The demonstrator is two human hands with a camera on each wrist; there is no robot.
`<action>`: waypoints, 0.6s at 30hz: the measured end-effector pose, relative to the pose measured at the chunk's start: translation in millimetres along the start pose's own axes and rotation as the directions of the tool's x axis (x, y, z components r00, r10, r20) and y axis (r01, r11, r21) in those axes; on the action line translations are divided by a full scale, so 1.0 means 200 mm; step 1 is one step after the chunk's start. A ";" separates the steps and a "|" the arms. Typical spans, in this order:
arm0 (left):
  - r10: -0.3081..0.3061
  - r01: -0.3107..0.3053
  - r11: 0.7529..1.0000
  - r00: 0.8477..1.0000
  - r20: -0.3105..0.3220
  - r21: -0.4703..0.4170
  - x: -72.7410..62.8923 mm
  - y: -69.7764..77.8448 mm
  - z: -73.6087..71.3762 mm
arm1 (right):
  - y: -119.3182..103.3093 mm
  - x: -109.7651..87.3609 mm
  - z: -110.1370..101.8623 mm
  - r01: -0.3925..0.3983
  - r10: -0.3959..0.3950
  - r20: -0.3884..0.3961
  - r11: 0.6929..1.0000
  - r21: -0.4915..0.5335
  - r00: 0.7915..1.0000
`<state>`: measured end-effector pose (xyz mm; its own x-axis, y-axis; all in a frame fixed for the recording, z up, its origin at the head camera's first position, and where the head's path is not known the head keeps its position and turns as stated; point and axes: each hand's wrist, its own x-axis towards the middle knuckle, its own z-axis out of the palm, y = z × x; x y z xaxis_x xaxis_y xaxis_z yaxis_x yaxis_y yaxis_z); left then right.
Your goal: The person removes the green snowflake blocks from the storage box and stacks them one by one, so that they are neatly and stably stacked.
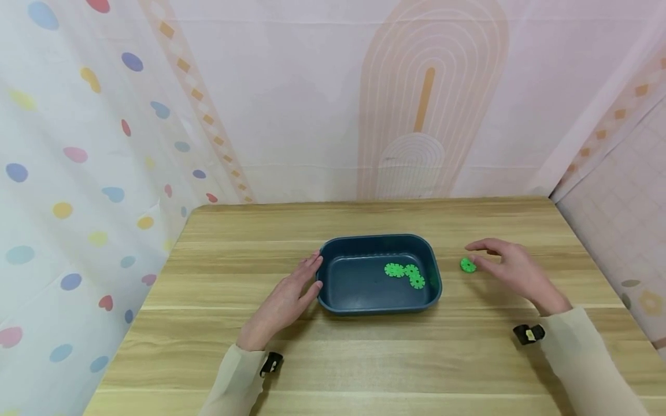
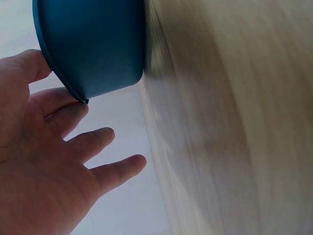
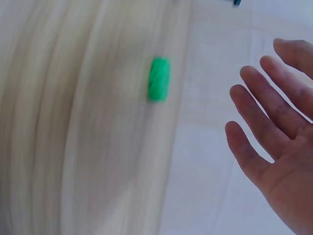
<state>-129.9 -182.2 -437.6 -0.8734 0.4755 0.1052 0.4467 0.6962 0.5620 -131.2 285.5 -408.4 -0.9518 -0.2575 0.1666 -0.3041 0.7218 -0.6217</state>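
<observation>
A dark blue rectangular basin stands in the middle of the table. My left hand rests at its left end, thumb and fingertips touching the rim; the left wrist view shows the fingers spread beside the basin wall. Inside the basin, toward its right side, lie several green notched plastic discs. Right of the basin, a green disc is on the table. My right hand hovers just beside it with loose fingers and holds nothing. In the right wrist view that green piece is blurred, apart from the hand.
The wood-grain table ends at the back against a patterned curtain. More curtain hangs at the left and right sides. Black straps with small devices sit at both wrists, by the light sleeves.
</observation>
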 end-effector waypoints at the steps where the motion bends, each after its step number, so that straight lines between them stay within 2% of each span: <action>1: 0.001 -0.001 1.000 1.000 -0.002 0.001 0.00 0.00 0.00 | -0.02 0.00 0.01 0.033 -0.033 -0.031 0.999 -0.006 0.999; 6: 0.006 -0.006 1.000 1.000 -0.001 0.009 0.00 0.00 0.00 | -0.10 0.01 0.08 0.158 -0.161 -0.140 0.987 -0.032 0.977; 12: -0.001 0.001 1.000 1.000 0.007 0.003 0.00 0.00 0.00 | -0.18 0.01 0.15 0.226 -0.229 -0.148 0.974 -0.032 0.962; 18: -0.005 0.005 1.000 1.000 0.007 0.009 0.00 0.01 0.00 | -0.26 0.03 0.21 0.322 -0.325 -0.135 0.946 -0.047 0.936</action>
<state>-129.2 -181.6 -436.5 -0.8741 0.4760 0.0967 0.4443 0.7030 0.5554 -120.3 219.4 -407.9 -0.7973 -0.3888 0.4617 -0.5957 0.6302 -0.4980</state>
